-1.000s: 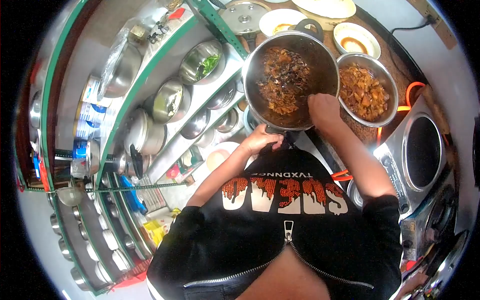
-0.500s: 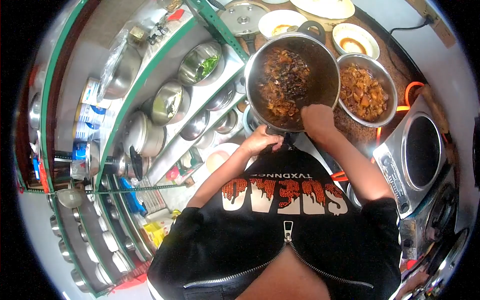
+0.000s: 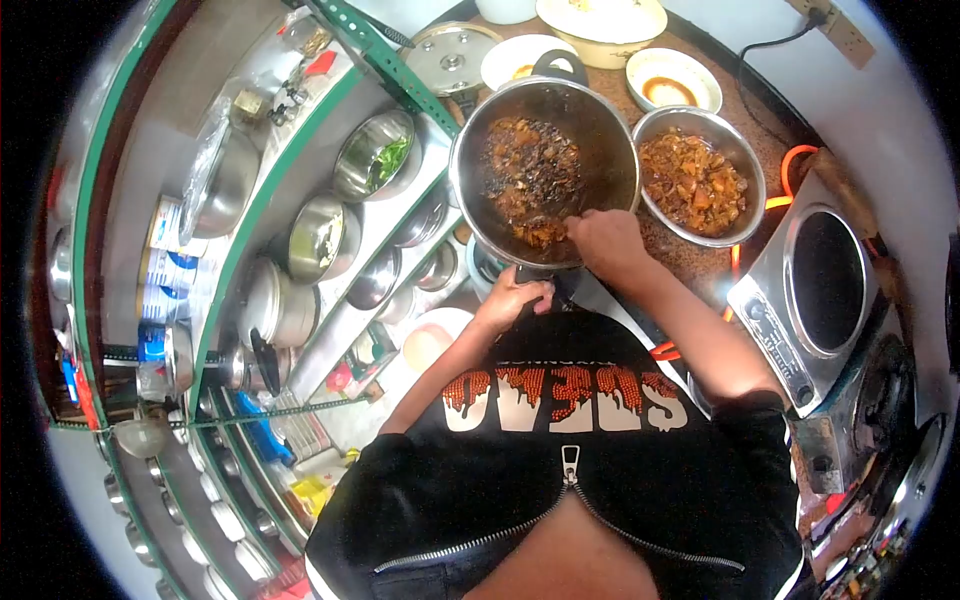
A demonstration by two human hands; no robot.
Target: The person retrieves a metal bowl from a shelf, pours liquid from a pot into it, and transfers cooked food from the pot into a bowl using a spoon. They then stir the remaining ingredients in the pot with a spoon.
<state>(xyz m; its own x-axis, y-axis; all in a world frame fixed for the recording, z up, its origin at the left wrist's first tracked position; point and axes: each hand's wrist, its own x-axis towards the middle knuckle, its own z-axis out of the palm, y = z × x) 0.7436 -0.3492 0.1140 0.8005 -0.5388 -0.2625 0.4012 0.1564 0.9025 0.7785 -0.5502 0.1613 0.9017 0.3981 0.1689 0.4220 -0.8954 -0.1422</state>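
Observation:
A deep metal pot with dark handles is tilted so that its inside faces me. Browned, chunky food with darker bits lies along its left and lower wall. My left hand is closed around the pot's near handle. At the pot's lower right rim, my right hand is closed with its fingers reaching inside; what it grips is hidden. Just right of the pot stands an oval metal bowl, filled with similar brown chunks.
Behind the pot are a pot lid, a large cream bowl and a small bowl with brown residue. An electric hob sits at right, near an orange cable. Green-edged shelves with metal bowls fill the left.
The whole view has shifted, so the pot and bowls appear farther left. Food inside the pot has been moved about, with more dark bits showing. Both hands keep their places at the pot.

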